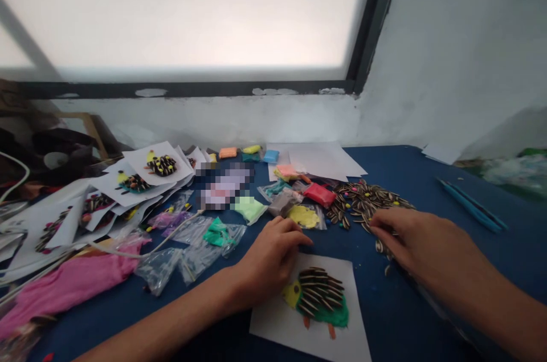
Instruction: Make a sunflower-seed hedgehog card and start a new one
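The left hand curls loosely at the paper; the right hand narrows over sunflower seeds; neither's grip is discernible. The green, yellow-faced hedgehog bears seed spines.

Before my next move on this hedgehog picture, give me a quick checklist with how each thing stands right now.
1. Seeds available: ok, a striped seed pile lies on the table.
2. Right hand at the pile: ok, its fingertips are at the near edge.
3. Seed pinched in that hand: cannot tell, the fingers hide it.
4. Left hand pressing the paper down: cannot tell; it is by the upper left corner.
5. Green body fully covered: not ok, the lower part is bare.
6. Blue tool clear of the paper: ok, far right.
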Tool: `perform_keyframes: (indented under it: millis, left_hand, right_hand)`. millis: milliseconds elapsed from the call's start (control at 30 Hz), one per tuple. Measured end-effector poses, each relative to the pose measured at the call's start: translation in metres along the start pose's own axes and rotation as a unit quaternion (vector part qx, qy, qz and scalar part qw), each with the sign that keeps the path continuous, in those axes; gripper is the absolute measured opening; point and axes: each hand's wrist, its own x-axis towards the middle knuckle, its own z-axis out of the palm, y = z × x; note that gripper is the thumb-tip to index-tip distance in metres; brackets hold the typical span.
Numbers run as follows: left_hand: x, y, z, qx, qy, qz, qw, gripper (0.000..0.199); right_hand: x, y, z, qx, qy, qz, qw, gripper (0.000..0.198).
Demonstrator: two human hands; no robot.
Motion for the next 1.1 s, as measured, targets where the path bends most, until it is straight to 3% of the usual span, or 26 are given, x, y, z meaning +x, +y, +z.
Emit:
perform_keyframes:
  millis: [233,433,567,800,1100]
  left_hand:
    - [0.015,-0.002,-0.006,0.076,-0.023,-0.018,0.997,0.035]
    - [0.021,0.001,-0.005,0.088,0.000,-0.042,0.995,0.030]
    - [0.016,0.011,-0.013,0.089,-0.046,-0.058,0.993,0.014]
    - [0.015,0.015,-0.026,0.063,-0.126,-0.094,0.985,0.005]
    - [0.027,0.009,-0.024,0.103,-0.105,-0.086,0.985,0.010]
  right_hand:
    - [0.005,0.012,0.021,0.019,-0.028,0.021,0.999,0.020]
    - [0.002,0.013,0.033,0.036,-0.026,-0.001,0.999,0.020]
    - [0.002,0.012,0.036,0.044,-0.021,-0.011,0.999,0.021]
    - [0.006,0.010,0.039,0.051,0.001,-0.028,0.998,0.022]
    - [0.019,0.006,0.042,0.026,0.012,-0.081,0.996,0.034]
